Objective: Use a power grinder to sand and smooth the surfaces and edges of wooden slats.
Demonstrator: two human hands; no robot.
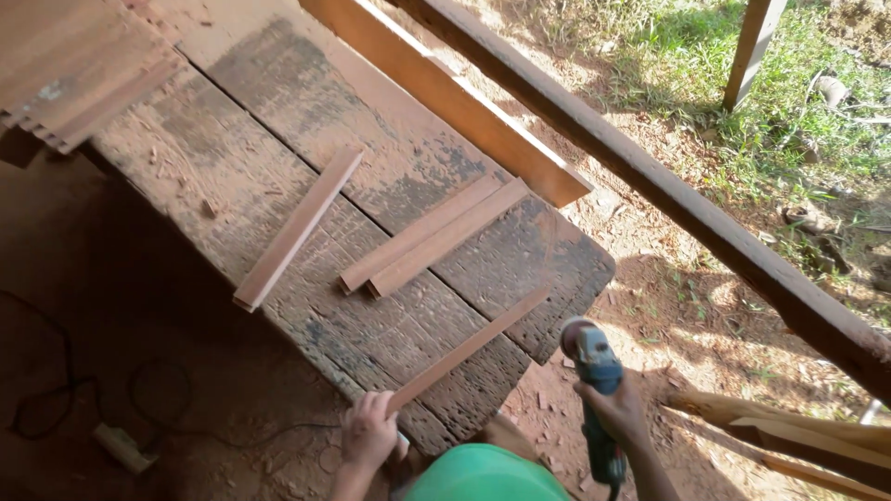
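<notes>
My left hand (368, 430) grips the near end of a thin reddish wood strip (473, 345) that lies at a slant across the worn plank workbench (278, 102). My right hand (614, 410) holds a blue angle grinder (594, 366) off the bench's right corner, its disc end a little to the right of the strip's far end. Two similar strips (432, 237) lie side by side in the middle of the bench, and a third single strip (297, 227) lies to their left.
A stack of boards (74, 65) sits at the bench's far left. A long plank (445, 97) and a heavy beam (668, 195) run diagonally on the right. A cable and power strip (121, 447) lie on the dirt floor at left. Grass and scrap wood (789, 436) at right.
</notes>
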